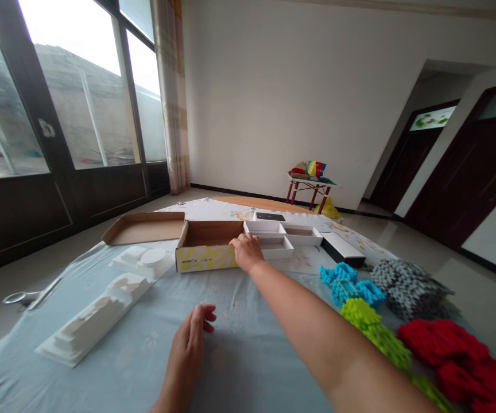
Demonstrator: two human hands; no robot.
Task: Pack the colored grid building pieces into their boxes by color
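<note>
Your right hand (247, 252) rests on the upper edge of an open corrugated cardboard box (207, 255), its fingers (237, 244) pressed together and laid over the rim; no pinch is evident. The box is kraft brown inside, with a yellow patterned outer wall. Just beside it sit white paperboard trays (276, 241), square-cornered and shallow. Your left hand (188, 338) stands edge-on over a pale blue cloth (239, 367), fingers (205, 315) pressed together and slightly curled; contact with the cloth cannot be determined. A flat cardboard lid (144, 228) lies left of the box. Two white molded inserts (95, 321) with stepped contours lie near your left hand. To the right lie knobbly blue pieces (349, 285), green pieces (372, 332), red pieces (446, 350) and grey pieces (409, 289).
</note>
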